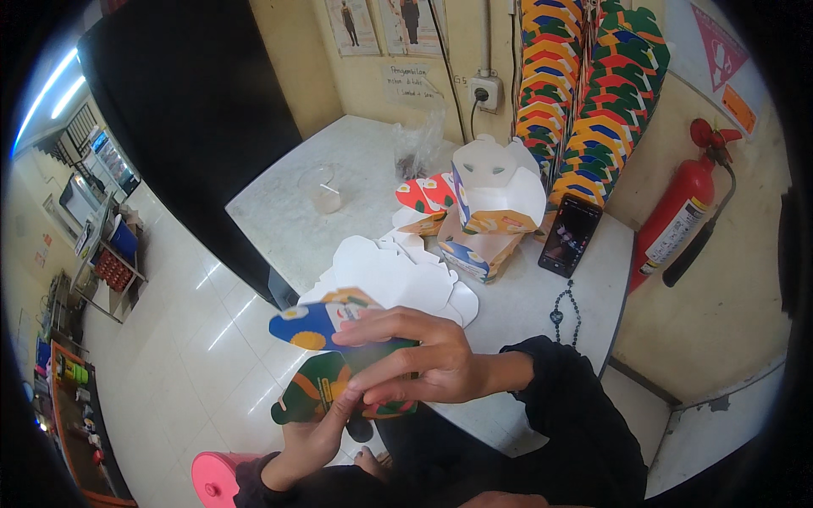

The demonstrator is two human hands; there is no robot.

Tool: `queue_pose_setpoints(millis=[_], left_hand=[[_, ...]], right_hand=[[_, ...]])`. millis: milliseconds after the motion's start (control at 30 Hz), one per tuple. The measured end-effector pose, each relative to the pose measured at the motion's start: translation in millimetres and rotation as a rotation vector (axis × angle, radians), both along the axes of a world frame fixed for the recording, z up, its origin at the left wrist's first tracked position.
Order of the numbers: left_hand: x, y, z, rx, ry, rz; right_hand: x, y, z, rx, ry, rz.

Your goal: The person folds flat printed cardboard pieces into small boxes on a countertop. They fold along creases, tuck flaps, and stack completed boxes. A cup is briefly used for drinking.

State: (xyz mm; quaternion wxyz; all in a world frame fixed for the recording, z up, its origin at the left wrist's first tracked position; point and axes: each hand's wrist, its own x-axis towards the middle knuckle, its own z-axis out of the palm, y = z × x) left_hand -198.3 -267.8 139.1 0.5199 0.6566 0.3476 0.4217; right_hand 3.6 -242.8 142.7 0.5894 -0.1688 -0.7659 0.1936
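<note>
A printed cardboard food box (310, 383), green, blue and yellow, is between my hands in front of the table's near edge, partly folded. My right hand (423, 354) lies across its upper side, fingers closed over the card. From below, my left hand (312, 442) pinches the green part, its thumb pointing up near my right fingertips. My fingers hide the middle of the box. Just beyond, several flat blanks (381, 275) lie white side up in a loose pile. Two folded boxes stand behind it, an open upper box (500, 190) resting on a lower box (481, 254).
Tall stacks of printed boxes (616, 110) lean against the wall. A phone (572, 235), bead string (556, 317), clear cup (322, 193) and plastic bag (417, 152) are on the white table (279, 199). A fire extinguisher (677, 207) hangs right; a pink bin (216, 478) stands low left.
</note>
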Motion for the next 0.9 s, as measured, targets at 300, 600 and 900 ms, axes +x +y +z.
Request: queue_pose_setpoints(millis=[300, 600, 900], left_hand=[[6, 1, 4, 0.065, 0.039, 0.0], [16, 4, 1, 0.373, 0.057, 0.123], [22, -2, 8, 0.304, -0.027, 0.211]], right_hand=[[-4, 0, -2, 0.055, -0.015, -0.103], [-10, -2, -5, 0.118, 0.021, -0.119], [-8, 4, -8, 0.164, -0.011, -0.131]])
